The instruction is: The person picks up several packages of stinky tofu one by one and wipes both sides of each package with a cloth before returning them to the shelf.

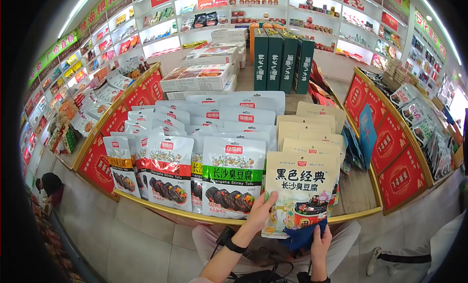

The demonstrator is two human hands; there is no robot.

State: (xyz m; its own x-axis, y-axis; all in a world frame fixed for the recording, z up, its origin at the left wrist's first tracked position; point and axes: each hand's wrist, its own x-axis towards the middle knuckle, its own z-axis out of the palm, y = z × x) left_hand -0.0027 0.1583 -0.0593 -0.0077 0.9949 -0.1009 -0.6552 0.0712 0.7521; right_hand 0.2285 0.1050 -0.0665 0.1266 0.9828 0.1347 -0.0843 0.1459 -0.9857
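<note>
A cream food pouch point(298, 180) with black and red print stands upright at the front of a row of similar cream pouches. My left hand point(263, 210) is closed on its left edge. At the lower right corner of the pouch, my right hand point(321, 241) is closed on a dark blue cloth point(301, 235), which touches the pouch's lower front. Just left of the cream pouch stands a white pouch with a green band point(234, 175). Farther left is a white pouch with a red band point(168, 173).
The display table's gold edge point(360, 215) runs in front of me. Behind the pouches are stacked white boxes point(197, 78) and dark green boxes point(275, 58). Side displays flank the table. A person point(51, 185) is low at the far left; another's leg point(404, 256) is at right.
</note>
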